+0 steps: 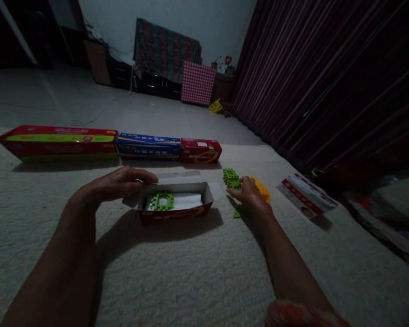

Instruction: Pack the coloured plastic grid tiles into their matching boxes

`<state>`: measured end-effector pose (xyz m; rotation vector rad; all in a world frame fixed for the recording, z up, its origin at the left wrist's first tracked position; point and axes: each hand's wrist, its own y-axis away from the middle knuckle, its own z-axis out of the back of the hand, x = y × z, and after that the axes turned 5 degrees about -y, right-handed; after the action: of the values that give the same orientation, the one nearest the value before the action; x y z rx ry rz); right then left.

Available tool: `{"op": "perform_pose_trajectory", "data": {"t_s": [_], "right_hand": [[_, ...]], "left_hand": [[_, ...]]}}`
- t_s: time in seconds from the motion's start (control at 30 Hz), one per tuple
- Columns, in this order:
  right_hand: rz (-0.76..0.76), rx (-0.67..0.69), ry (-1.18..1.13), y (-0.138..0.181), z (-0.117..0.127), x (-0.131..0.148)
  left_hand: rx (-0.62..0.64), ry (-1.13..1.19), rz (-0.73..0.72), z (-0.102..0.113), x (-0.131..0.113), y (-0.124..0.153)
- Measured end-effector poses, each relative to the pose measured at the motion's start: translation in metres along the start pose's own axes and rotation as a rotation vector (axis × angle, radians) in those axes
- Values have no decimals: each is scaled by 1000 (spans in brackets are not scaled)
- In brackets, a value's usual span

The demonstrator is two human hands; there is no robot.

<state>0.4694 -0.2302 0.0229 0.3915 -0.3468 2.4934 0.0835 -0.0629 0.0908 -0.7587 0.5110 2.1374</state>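
Note:
An open red carton (pixel 176 213) with a white inside lies on the pale carpet, and a green notched foam piece (pixel 162 201) rests in its left half. My left hand (pixel 121 183) lies flat against the carton's far left edge, fingers together on the open flap. My right hand (pixel 249 192) is to the right of the carton, fingers closed on a stack of green foam pieces (pixel 231 178). Behind that hand sits a yellow-orange piece (pixel 263 189), and a small green bit (pixel 237 214) lies under the wrist.
Three closed boxes line up at the far side of the carpet: a long red one (pixel 59 142), a blue one (pixel 149 146) and a short red one (pixel 200 150). A red and white packet (pixel 306 194) lies to the right. Dark curtains (pixel 327 77) hang on the right.

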Motion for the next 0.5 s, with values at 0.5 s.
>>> {"op": "perform_pose_trajectory", "data": {"t_s": [0.5], "right_hand": [[132,170,6,24,12,29]], "left_hand": [[-20,5,58,-3,-4,1]]}}
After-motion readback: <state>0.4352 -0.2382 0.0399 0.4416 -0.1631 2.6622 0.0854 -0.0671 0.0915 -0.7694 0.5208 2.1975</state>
